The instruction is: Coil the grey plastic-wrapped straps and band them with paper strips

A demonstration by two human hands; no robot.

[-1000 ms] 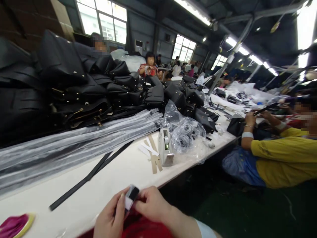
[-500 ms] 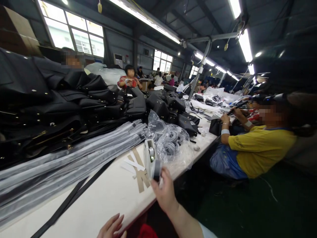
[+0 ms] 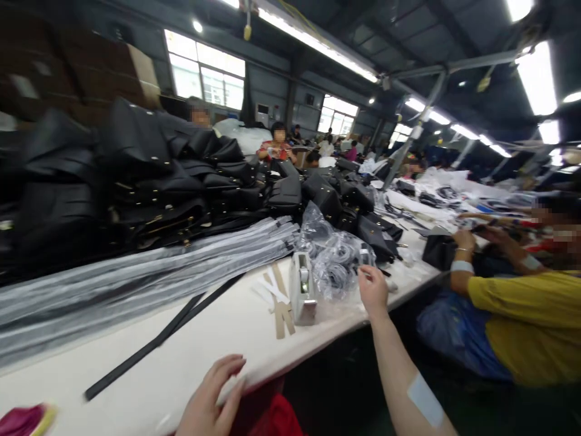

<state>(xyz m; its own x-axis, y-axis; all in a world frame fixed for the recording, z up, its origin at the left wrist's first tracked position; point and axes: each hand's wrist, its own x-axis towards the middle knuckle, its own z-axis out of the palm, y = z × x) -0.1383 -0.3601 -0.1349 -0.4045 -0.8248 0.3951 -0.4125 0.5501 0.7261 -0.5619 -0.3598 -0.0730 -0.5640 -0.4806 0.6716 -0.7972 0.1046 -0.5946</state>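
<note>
My right hand (image 3: 374,290) reaches over the table edge beside a clear plastic bag (image 3: 336,278) of grey coils. Its fingers are curled, with a small grey roll (image 3: 365,253) at their tips; blur hides its details. To the left of that hand stands a pale tape dispenser (image 3: 302,290). Beige strips (image 3: 282,315) and white strips (image 3: 272,287) lie crossed next to the dispenser. My left hand (image 3: 215,390) is open at the near table edge, fingers loosely bent and nothing in them.
Black bags (image 3: 181,175) are heaped along the back. Long grey strips (image 3: 136,272) in wrapping lie before them, with a black strap (image 3: 163,336) nearer me. A co-worker in a yellow shirt (image 3: 521,315) sits at right, handling a black piece. A maroon item (image 3: 25,419) lies lower left.
My right hand has moved right, from the tape dispenser to the plastic bag, along with the small roll. The left hand shows more fully, and the view has turned left.
</note>
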